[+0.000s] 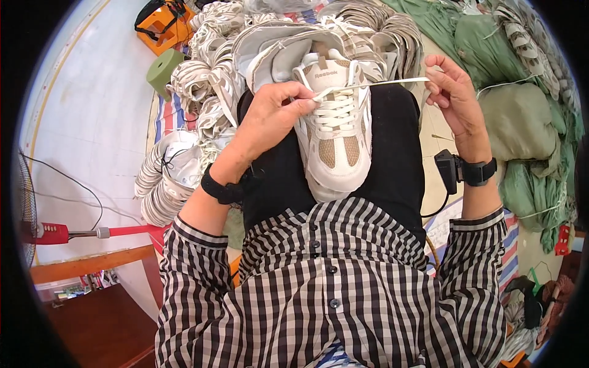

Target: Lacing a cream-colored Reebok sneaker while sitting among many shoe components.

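A cream and tan sneaker rests on my lap, its toe toward me and its tongue pointing away. White lacing crosses its front in several rows. My left hand pinches the shoelace beside the upper eyelets, thumb and forefinger together. Out to the right, my right hand is closed on the free end of the same shoelace, which runs taut and nearly level between the two hands. Part of another pale shoe piece shows beneath the sneaker's toe.
Stacks of pale shoe uppers crowd the floor ahead and to the left. A green stool and an orange stool stand at far left. Green sacks lie at right. A brown wooden cabinet is at lower left.
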### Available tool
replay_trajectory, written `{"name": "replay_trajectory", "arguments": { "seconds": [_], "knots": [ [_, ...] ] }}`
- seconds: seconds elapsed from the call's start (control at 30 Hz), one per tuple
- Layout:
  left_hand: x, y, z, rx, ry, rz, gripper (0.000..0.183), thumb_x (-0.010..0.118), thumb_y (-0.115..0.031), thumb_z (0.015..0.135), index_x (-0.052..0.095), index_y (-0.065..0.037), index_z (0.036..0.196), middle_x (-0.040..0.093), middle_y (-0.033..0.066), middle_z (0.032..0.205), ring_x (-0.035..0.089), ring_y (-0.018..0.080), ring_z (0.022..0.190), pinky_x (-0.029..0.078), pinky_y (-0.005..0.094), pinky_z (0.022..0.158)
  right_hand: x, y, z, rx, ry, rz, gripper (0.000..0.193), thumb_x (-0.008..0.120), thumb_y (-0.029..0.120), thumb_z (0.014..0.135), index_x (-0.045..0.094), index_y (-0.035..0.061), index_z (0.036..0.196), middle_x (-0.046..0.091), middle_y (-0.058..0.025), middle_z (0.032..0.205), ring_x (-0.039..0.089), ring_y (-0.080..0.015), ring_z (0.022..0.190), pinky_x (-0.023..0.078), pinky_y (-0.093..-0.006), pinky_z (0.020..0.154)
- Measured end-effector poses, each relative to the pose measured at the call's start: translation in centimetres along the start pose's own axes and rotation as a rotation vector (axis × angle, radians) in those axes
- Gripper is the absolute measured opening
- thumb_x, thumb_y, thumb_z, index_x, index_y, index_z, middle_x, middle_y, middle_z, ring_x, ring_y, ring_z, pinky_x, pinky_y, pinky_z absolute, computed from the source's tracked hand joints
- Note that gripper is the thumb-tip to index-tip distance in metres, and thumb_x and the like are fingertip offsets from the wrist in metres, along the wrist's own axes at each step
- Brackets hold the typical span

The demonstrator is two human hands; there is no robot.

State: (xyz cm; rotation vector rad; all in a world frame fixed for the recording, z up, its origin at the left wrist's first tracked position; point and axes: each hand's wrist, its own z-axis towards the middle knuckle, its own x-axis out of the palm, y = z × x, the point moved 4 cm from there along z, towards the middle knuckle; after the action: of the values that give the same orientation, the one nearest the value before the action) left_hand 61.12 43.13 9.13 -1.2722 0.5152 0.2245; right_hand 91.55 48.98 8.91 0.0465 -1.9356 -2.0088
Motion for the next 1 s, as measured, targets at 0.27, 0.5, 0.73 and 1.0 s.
{"name": "replay_trajectory", "arguments": {
  "seconds": [0.27, 0.5, 0.73, 1.0],
  "knots": [
    [-0.2, 0.2, -0.2, 0.097, -0.024, 0.258, 0.018, 0.062, -0.015, 0.086, 0.064, 0.002, 0.079, 0.064, 0.0095, 0.078, 0.059, 0.0219, 0.084, 0.046, 0.0334, 0.077, 0.3, 1.4, 1.1, -0.048, 0.078, 0.019, 0.014, 0.061, 0.013, 0.096, 0.058, 0.0073, 0.109, 0.051, 0.0044, 0.068, 0.033, -0.0008, 0.045, 0.042, -0.0170, 0.053],
    [-0.4, 1.3, 0.4, 0.130, -0.085, 0.151, 0.020, 0.062, -0.017, 0.085, 0.064, 0.001, 0.077, 0.063, 0.0142, 0.089, 0.058, 0.0299, 0.089, 0.045, 0.0385, 0.083, -2.1, 2.0, 2.3, -0.027, -0.041, 0.147, 0.015, 0.063, 0.012, 0.095, 0.059, 0.0066, 0.109, 0.052, 0.0037, 0.070, 0.032, -0.0011, 0.045, 0.042, -0.0181, 0.056],
    [0.2, 1.0, 0.6, 0.123, -0.093, 0.238, 0.015, 0.063, -0.016, 0.085, 0.065, -0.001, 0.084, 0.061, 0.0130, 0.090, 0.056, 0.0308, 0.094, 0.045, 0.0382, 0.086, -4.8, 3.3, 1.1, -0.093, -0.056, 0.246, 0.014, 0.058, 0.008, 0.097, 0.056, 0.0033, 0.110, 0.050, 0.0040, 0.067, 0.029, -0.0018, 0.044, 0.041, -0.0208, 0.055],
    [-0.1, 1.1, 0.4, 0.200, -0.048, 0.297, 0.016, 0.064, 0.000, 0.077, 0.057, -0.001, 0.092, 0.057, 0.0093, 0.097, 0.056, 0.0240, 0.095, 0.044, 0.0325, 0.087, -4.0, 2.2, 1.2, -0.037, -0.049, 0.116, 0.016, 0.060, 0.010, 0.096, 0.057, 0.0047, 0.110, 0.052, 0.0042, 0.068, 0.032, -0.0016, 0.044, 0.042, -0.0189, 0.054]
  ]
}}
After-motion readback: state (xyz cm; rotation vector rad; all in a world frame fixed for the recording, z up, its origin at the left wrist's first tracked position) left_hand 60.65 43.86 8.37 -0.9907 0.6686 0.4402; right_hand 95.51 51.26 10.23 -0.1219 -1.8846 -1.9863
